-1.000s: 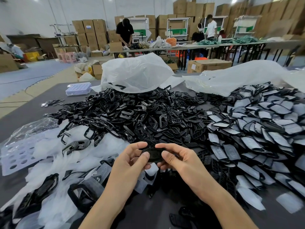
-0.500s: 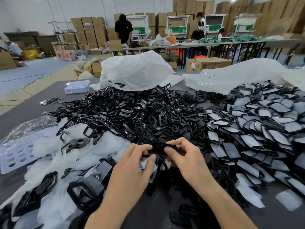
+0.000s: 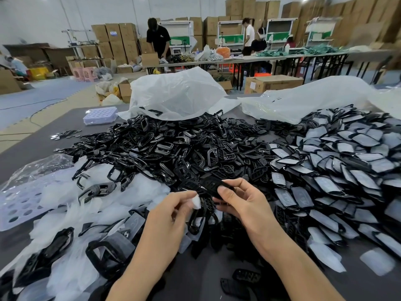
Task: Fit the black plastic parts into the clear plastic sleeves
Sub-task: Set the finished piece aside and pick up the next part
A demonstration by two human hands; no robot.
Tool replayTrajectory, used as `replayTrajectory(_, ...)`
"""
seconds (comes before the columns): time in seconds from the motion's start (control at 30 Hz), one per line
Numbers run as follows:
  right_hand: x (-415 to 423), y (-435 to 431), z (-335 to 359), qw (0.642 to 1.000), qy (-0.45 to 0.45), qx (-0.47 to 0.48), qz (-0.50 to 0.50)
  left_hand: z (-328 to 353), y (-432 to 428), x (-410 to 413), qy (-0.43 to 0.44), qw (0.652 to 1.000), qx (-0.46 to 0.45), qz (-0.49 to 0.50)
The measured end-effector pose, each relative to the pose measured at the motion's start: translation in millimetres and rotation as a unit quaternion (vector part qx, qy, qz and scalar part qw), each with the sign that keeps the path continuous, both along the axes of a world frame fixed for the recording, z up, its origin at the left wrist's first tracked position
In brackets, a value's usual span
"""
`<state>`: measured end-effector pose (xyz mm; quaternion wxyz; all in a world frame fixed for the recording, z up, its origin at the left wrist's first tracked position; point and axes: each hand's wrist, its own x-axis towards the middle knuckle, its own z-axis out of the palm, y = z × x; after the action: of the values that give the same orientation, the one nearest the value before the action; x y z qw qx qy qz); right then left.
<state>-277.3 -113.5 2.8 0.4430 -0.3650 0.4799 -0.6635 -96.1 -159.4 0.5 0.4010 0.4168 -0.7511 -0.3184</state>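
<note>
Glossy black plastic parts, matt grey table

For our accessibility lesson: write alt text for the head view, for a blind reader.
The right hand pinches a black plastic part and the left hand a clear sleeve, above a grey table heaped with loose black parts and sleeved ones.

Left hand and right hand, both bare; left forearm and right forearm likewise uncovered to the lower edge of view. Visible fingernails short and plain.
</note>
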Motion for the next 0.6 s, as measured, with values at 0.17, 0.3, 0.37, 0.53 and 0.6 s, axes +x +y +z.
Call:
replayTrajectory(0.17,4,0,-2,0.996,-0.063,-0.004,0.059,8,6,-5,0.066,0.995,0.061,-0.043)
replayTrajectory(0.3,7,-1,-3,0.99,-0.105,0.003,0.099,11,10,-10,0.097,0.99,0.067,-0.08)
replayTrajectory(0.37,8,-1,-3,0.986,-0.126,0.005,0.112,13,12,-11,0.116,0.987,0.068,-0.087)
replayTrajectory(0.53,7,3,5,0.977,-0.15,-0.01,0.151,9,11,-11,0.158,0.981,0.096,-0.051)
replayTrajectory(0.6,6,4,6,0.975,-0.143,-0.017,0.166,7,10,-11,0.152,0.983,0.092,-0.041)
